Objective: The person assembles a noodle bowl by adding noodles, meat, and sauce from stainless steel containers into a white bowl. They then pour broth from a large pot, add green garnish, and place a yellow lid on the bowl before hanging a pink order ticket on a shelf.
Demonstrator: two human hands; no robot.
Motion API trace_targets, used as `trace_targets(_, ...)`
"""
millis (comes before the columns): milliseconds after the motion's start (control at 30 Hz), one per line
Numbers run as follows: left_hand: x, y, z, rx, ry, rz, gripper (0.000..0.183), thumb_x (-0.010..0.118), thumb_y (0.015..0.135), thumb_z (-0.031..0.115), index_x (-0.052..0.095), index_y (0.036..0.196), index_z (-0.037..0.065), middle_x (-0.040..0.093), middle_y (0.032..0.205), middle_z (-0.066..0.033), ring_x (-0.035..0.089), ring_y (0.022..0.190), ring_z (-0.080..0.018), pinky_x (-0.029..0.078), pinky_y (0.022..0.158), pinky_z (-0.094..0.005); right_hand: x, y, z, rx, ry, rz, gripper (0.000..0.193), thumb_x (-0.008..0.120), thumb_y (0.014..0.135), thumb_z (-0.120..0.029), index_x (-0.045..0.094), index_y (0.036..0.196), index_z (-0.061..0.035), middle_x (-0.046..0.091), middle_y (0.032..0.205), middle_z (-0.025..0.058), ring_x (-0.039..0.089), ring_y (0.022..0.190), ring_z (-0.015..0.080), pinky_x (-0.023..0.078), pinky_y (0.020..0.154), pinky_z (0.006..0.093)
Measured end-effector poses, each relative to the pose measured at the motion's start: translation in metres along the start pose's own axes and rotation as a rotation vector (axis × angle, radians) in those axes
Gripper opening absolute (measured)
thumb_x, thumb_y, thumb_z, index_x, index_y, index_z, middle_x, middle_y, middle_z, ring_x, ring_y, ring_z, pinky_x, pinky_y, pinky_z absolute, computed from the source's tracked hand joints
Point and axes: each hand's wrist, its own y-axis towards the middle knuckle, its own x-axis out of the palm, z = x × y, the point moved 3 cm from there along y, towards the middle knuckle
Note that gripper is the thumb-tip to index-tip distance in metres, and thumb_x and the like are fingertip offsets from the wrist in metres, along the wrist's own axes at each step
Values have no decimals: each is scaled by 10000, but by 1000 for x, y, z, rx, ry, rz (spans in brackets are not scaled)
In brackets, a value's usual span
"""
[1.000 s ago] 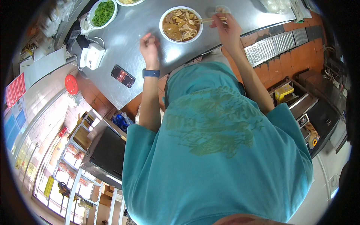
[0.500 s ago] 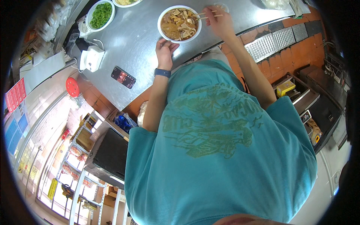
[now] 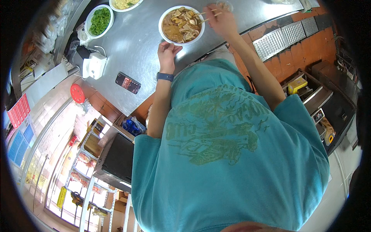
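A white round bowl of brown broth, with pale and brown sliced pieces in it, stands on the steel table at the top centre. Fingers of my left hand are bent against its near rim, the thumb side toward the bowl. Over at the bowl's right, my right hand is closed around a pair of wooden chopsticks, slightly smeared by motion. The chopstick tips reach over the bowl's right rim, at the food. Just behind the right hand sits a small clear cup.
On the steel table, a bowl of chopped greens and a bowl of yellow food stand farther left. A lit phone lies near the left edge, beside a white device. An open drawer is at the right.
My right hand has shifted slightly left with the chopsticks, whose angle has changed a little. The left hand stays at the bowl's near rim. The whole view has tilted slightly.
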Motion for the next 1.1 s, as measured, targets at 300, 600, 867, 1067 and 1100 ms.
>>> trace_targets(300,-1,-1,0,2,13,-16,174,501,976,2,467,1145,-25,632,1059,-213,677,959,-331,570,926,-454,21,-32,30,665,807,-49,317,489,1033,-268,606,994,24,637,732,80,632,560,159,557,526,292)
trace_targets(600,-1,-3,1,-1,11,-40,180,504,977,8,471,1151,-26,610,1121,-222,667,994,-337,557,951,-454,43,-48,51,916,1142,177,291,534,1011,-299,631,988,-25,652,739,97,657,647,183,545,556,332)
trace_targets(867,-3,-3,0,-13,-20,-55,181,496,979,3,477,1156,-31,611,1128,-219,662,1013,-343,552,959,-454,18,-38,28,616,979,62,297,501,1030,-254,606,976,19,649,775,87,672,660,174,561,570,306)
trace_targets(1067,-3,-1,-1,-19,-91,-45,145,512,972,-6,473,1110,-23,627,1017,-189,686,879,-297,598,861,-426,-21,-45,-11,294,618,-171,215,555,999,-202,635,985,-4,665,757,73,679,663,150,530,585,281)
trace_targets(1100,-3,0,-1,-22,-88,-39,145,514,971,-6,474,1109,-23,627,1015,-188,686,881,-297,599,860,-425,-26,-44,-13,269,582,-179,178,589,979,-192,646,983,-24,668,744,69,677,653,149,515,574,285)
